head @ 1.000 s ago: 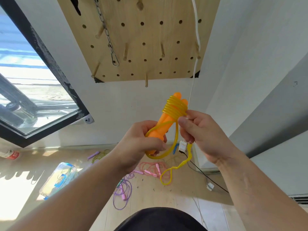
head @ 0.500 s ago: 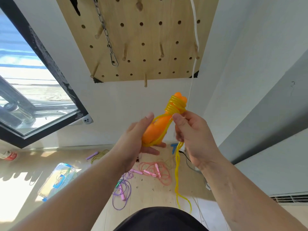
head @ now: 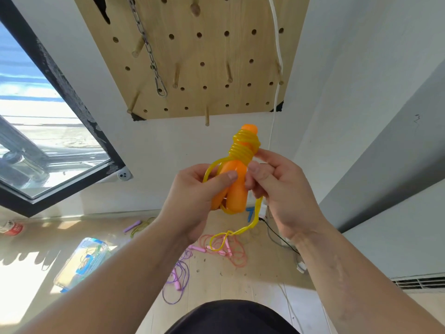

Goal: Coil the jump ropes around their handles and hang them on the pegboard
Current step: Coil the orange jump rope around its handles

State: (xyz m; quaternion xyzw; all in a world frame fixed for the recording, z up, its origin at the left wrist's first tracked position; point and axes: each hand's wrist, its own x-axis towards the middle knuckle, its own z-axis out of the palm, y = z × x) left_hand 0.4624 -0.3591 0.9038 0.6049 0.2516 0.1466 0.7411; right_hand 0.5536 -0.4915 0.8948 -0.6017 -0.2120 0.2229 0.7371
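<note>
Two orange handles [head: 237, 189] of a jump rope stand side by side in front of me, gripped low down by my left hand [head: 195, 198]. Yellow rope [head: 244, 147] is wound in several turns round their upper part. My right hand [head: 277, 186] pinches the rope just below the coil. A loose loop of the rope hangs down under my right hand [head: 240, 231]. The wooden pegboard [head: 199, 54] with several pegs is on the wall above.
A steel chain [head: 149, 51] and a white cord [head: 277, 44] hang from the pegboard. On the floor lie a pink rope [head: 234, 253], a purple rope [head: 178, 283], another rope [head: 138, 226] and a clear plastic box [head: 80, 263]. A window [head: 48, 131] is at the left.
The hanging tail of yellow rope has been pulled up shorter as more was wound on. My left thumb now presses across the handles, and the bundle stands more upright.
</note>
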